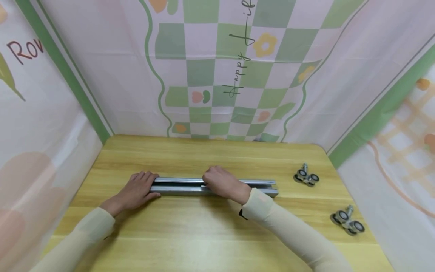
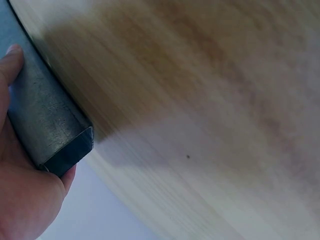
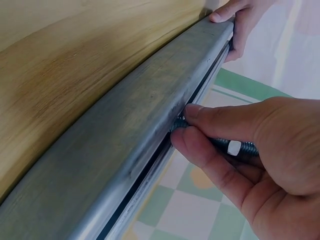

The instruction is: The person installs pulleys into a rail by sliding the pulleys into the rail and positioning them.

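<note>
A grey metal channel rail (image 1: 183,190) lies across the wooden table with its long slot facing up. My left hand (image 1: 137,190) grips the rail's left end, thumb on the near side and fingers over the far side. The left wrist view shows that end of the rail (image 2: 50,115), with the hand (image 2: 30,200) around it. Over the middle of the slot, my right hand (image 1: 225,184) pinches a threaded bolt (image 3: 177,124) between thumb and index finger. A pale nut (image 3: 234,147) sits on the bolt's shaft. Whatever joins the bolt inside the rail is hidden.
Two roller trolleys with bolt stems stand on the table's right side: one farther back (image 1: 306,176), one nearer the right edge (image 1: 347,221). Printed cloth (image 1: 129,75) hangs behind the table (image 1: 190,241) and along both sides.
</note>
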{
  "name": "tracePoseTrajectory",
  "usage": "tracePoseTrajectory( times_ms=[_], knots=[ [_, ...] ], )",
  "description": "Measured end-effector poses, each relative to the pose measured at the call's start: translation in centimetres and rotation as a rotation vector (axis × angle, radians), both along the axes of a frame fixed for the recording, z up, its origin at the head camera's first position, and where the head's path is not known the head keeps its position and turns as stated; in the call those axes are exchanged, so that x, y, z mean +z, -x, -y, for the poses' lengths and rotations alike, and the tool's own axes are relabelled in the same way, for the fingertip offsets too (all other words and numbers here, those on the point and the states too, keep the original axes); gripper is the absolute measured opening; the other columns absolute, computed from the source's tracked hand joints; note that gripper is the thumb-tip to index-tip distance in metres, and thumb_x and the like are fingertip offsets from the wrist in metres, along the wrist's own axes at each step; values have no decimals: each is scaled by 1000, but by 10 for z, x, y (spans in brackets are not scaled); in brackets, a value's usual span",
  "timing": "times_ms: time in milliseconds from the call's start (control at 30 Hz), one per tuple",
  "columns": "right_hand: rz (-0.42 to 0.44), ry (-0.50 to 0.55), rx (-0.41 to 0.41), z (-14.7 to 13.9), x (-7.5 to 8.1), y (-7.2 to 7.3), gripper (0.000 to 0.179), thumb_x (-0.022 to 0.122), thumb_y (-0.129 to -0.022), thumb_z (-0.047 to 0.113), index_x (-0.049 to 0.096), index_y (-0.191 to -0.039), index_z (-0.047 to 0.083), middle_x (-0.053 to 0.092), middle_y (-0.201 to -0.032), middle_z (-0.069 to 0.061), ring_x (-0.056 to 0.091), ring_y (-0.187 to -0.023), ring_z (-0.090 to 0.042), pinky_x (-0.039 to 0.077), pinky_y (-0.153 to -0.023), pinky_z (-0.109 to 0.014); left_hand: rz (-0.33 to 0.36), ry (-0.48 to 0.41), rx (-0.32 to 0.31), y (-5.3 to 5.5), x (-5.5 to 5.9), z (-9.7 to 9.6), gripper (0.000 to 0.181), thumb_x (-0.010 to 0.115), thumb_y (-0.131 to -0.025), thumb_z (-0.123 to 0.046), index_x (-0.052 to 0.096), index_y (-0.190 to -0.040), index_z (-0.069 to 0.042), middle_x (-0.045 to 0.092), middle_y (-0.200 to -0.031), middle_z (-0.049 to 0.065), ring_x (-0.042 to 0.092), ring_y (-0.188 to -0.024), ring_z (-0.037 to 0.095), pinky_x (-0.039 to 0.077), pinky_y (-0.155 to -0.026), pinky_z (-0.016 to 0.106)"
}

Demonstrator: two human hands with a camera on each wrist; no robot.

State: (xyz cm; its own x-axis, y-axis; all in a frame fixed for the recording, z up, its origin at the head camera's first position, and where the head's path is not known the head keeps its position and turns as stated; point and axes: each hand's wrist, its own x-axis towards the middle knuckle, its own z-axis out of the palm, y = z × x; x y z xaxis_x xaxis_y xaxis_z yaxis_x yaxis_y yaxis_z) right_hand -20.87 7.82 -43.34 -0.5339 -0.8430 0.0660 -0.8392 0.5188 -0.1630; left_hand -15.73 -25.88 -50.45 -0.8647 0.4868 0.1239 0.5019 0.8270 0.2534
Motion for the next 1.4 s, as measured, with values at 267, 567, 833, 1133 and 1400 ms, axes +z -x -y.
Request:
tracePoseTrajectory(
  times_ms=[267,567,833,1133,1400],
  knots=[
    [25,-6,-21,3,-1,-1,28,71,-95,-4,65,-73,11,60,-67,4,38,-60,-6,35,-55,-22,-17,-10,-6,-1,-1,-1,56,74,-100,-36,54,-137,1,61,-120,16,55,-109,33,42,-99,61],
    [61,-19,-38,-2,-4,0,22,73,-96,0,67,-78,10,62,-71,2,44,-61,-7,39,-57,-22,-19,-23,-10,-1,-3,-1,56,75,-99,-35,54,-136,1,60,-120,16,55,-109,34,42,-98,60],
    [129,1,-101,-14,2,-4,37,79,-96,11,69,-129,-3,74,-119,-16,74,-94,-22,61,-84,-36,-30,-15,2,-1,-2,0,55,74,-100,-36,54,-137,1,61,-121,16,56,-113,36,42,-102,61],
    [58,-11,-159,-47,-3,-4,63,80,-97,36,60,-143,-2,68,-131,-18,70,-112,-29,58,-96,-42,-26,1,10,0,-4,0,56,73,-101,-38,54,-138,0,61,-122,16,57,-115,36,43,-102,61],
    [-21,34,-216,-92,-16,-7,65,77,-97,44,63,-139,-2,68,-130,-19,68,-117,-33,56,-99,-48,-12,18,16,0,0,-1,59,73,-101,-40,55,-138,1,62,-124,17,59,-117,38,44,-102,62]
  ],
)
